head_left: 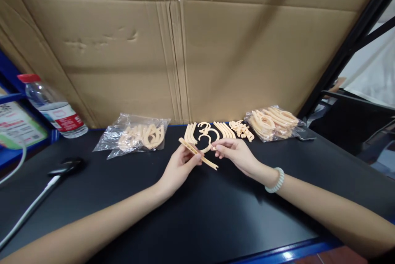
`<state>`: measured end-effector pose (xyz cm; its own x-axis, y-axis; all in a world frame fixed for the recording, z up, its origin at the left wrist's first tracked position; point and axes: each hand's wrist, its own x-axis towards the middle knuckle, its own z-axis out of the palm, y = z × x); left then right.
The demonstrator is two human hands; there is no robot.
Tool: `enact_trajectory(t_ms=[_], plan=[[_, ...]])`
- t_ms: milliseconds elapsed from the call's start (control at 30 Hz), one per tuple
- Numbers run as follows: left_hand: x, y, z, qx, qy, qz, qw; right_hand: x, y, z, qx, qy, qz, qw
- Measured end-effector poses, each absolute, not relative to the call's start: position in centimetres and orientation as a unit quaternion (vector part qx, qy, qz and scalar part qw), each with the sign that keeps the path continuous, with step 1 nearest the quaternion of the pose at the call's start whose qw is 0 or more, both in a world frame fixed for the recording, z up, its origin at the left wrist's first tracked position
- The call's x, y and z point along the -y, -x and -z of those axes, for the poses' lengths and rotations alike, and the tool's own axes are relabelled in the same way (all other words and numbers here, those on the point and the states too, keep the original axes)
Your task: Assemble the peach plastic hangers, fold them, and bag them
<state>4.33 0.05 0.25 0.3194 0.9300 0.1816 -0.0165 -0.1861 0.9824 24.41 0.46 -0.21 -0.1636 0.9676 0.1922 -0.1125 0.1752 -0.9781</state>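
Observation:
My left hand (182, 164) is closed around a long beige plastic hanger arm (209, 162), which slants down to the right and has a notched end. Just right of it, my right hand (236, 153) pinches a small beige piece (213, 148) between thumb and fingertips. Much of that piece is covered by the fingers. Behind both hands lie beige hooks (204, 127), a larger curved piece (217, 134), and rows of curved arms on the left (190, 133) and right (225, 129). A heap of small beige parts (242, 129) sits beside the right row.
Clear bags of beige parts lie at left (142, 135) and right (271, 123) on the black table (185, 223). A water bottle (58, 109) and a black device (66, 166) with a white cable (31, 210) are at left. Cardboard (247, 50) stands behind.

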Motion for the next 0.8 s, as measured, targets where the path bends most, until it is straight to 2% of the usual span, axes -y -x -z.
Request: enact_trajectory(t_ms=[167, 800], plan=[[0.16, -3.97, 0.49, -0.360, -0.611, -0.494, 0.504, -0.10, -24.41, 0.74, 0.476, 0.348, -0.594, 0.548], [0.94, -3.88, 0.24, -0.360, -0.646, -0.504, 0.445, 0.33, -25.06, 0.74, 0.475, 0.302, -0.692, 0.453]])
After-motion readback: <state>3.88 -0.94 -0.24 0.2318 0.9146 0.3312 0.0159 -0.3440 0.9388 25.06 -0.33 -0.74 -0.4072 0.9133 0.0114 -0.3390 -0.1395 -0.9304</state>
